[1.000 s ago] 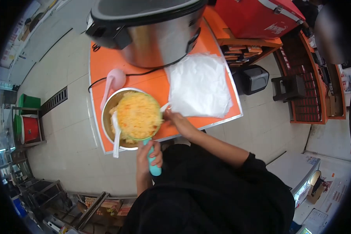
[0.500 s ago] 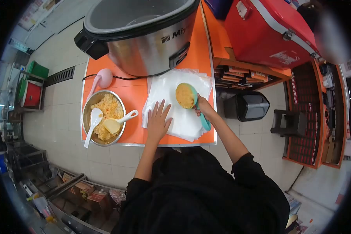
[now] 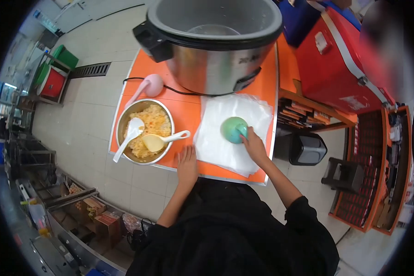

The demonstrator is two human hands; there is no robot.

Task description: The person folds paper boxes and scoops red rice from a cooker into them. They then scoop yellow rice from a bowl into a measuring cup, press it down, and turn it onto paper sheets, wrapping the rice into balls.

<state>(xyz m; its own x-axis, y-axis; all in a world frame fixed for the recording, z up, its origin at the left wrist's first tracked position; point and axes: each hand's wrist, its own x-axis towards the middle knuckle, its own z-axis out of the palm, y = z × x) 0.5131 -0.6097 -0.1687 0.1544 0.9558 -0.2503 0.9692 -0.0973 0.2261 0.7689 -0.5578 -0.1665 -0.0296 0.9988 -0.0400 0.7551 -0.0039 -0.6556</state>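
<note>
My right hand [image 3: 254,146] grips the handle of a green ladle [image 3: 234,129]. The ladle's round bowl is upside down over a stack of white, translucent sheets [image 3: 211,152], and what lies under it is hidden. My left hand [image 3: 187,166] rests flat by the table's front edge, fingers stretched out, holding nothing. To its left stands a metal bowl [image 3: 119,131] of yellowish cooked rice [image 3: 154,115]. A white rice paddle [image 3: 132,135] and a cream-coloured scoop [image 3: 155,142] lie on the rice.
A large rice cooker [image 3: 207,64] stands uncovered at the back of the orange table [image 3: 184,108]. A pink ladle [image 3: 154,85] and a black cord lie before it. To the right are a red cooler box [image 3: 326,69], a black bin [image 3: 308,149] and a dark stool [image 3: 344,175].
My right hand has turned the rice-filled green ladle over onto the sheets. My left hand has moved off the sheets, back toward the table's front edge. The camera view has shifted.
</note>
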